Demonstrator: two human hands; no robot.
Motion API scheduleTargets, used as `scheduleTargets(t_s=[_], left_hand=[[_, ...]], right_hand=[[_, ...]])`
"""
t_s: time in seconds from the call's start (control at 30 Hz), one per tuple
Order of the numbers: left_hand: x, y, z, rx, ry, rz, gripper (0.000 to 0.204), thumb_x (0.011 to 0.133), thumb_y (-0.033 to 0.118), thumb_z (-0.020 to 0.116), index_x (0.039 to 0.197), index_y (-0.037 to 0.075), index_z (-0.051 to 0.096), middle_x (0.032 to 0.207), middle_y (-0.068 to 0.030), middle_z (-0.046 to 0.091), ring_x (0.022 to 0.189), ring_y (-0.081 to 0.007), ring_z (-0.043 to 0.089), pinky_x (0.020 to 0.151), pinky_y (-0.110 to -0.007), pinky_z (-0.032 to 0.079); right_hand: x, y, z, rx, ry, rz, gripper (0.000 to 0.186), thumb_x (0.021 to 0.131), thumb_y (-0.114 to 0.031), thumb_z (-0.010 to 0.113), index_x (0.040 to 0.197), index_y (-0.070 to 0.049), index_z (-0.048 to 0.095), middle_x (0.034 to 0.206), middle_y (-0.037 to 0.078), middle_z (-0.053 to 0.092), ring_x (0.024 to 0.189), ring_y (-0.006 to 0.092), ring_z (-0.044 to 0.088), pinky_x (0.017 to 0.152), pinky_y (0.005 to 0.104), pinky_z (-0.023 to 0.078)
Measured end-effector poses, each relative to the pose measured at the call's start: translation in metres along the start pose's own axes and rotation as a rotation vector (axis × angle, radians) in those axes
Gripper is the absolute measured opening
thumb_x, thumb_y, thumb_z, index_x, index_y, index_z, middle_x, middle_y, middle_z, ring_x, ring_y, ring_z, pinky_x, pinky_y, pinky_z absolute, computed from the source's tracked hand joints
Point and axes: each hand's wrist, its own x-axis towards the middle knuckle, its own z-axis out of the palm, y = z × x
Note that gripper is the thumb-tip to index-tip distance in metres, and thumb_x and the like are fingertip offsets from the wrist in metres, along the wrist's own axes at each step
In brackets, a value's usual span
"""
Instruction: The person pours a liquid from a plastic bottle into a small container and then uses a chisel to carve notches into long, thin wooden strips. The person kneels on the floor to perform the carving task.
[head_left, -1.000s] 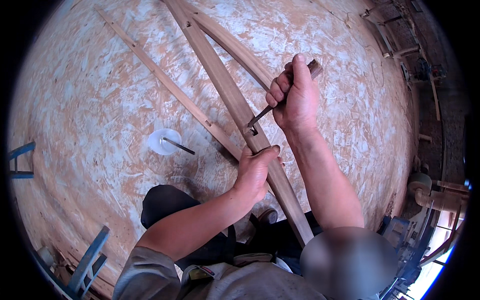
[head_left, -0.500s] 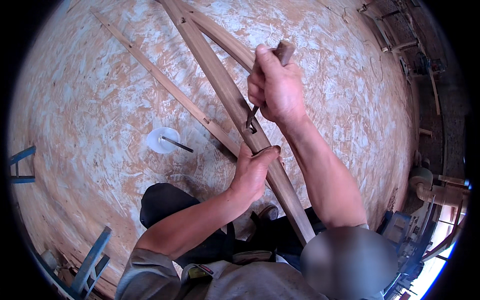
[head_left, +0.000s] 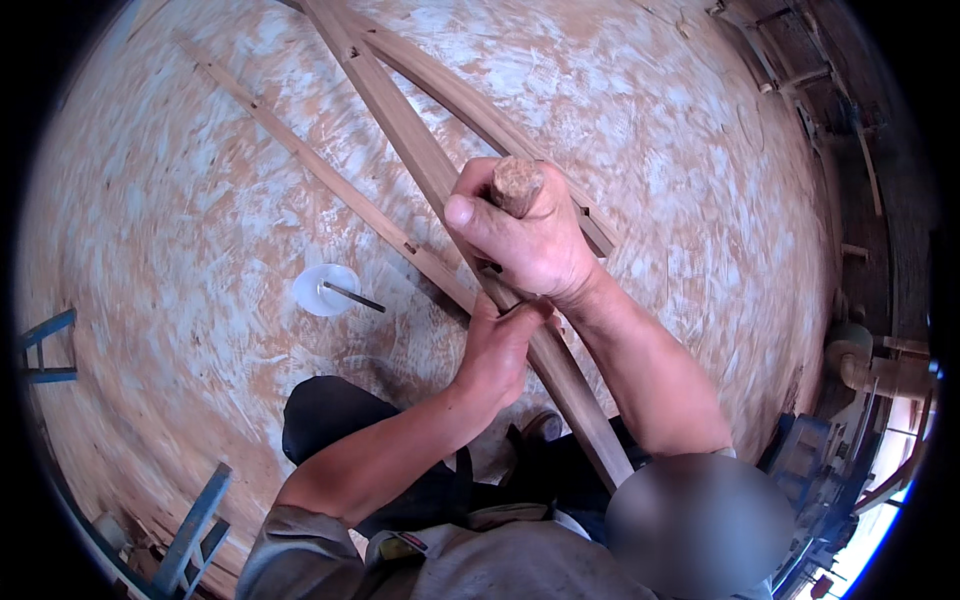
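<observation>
My right hand (head_left: 540,245) is closed around the wooden handle (head_left: 517,188) of a chisel, whose butt end points up at the camera. The chisel's blade is hidden beneath the fist. Under that hand a long squared timber (head_left: 405,125) runs diagonally from the far left down toward my body. Part of a dark mortise (head_left: 490,268) cut in it shows just beside the fist. My left hand (head_left: 490,355) is wrapped round the same timber on the near side of the mortise, its thumb across the top, close to my right wrist.
A second timber (head_left: 470,105) lies beyond, angled right, and a thinner notched strip (head_left: 330,180) lies to the left. Left of my hands a whitish round dish (head_left: 320,288) has a dark stick (head_left: 355,297) across it. Blue metal stands (head_left: 190,530) are at left; machinery (head_left: 850,350) lines the right.
My right hand has come nearer and turned the chisel from a slant to nearly upright, covering its blade and most of the mortise. The left hand keeps its hold on the timber.
</observation>
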Motion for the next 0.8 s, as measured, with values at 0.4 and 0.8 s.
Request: scheduleTargets(t_s=[0.4, 0.8], left_hand=[[0.004, 0.008, 0.011, -0.076, -0.098, -0.072, 0.029, 0.088, 0.003, 0.060, 0.115, 0.006, 0.049, 0.096, -0.0058, 0.061, 0.085, -0.0162, 0.061, 0.074, -0.032, 0.051], [0.013, -0.023, 0.005, -0.084, -0.026, 0.150, 0.034, 0.092, 0.005, 0.053, 0.125, 0.006, 0.046, 0.123, -0.0070, 0.050, 0.114, -0.0157, 0.050, 0.096, -0.033, 0.044]], right_hand=[[-0.007, 0.002, -0.015, 0.180, 0.063, -0.166, 0.044, 0.084, -0.043, 0.067, 0.074, -0.002, 0.055, 0.060, 0.002, 0.050, 0.050, 0.0077, 0.041, 0.044, 0.0239, 0.029], [-0.009, 0.005, -0.005, -0.341, -0.149, -0.478, 0.017, 0.074, -0.013, 0.074, 0.073, -0.005, 0.060, 0.065, 0.008, 0.061, 0.056, 0.0210, 0.060, 0.052, 0.0322, 0.046]])
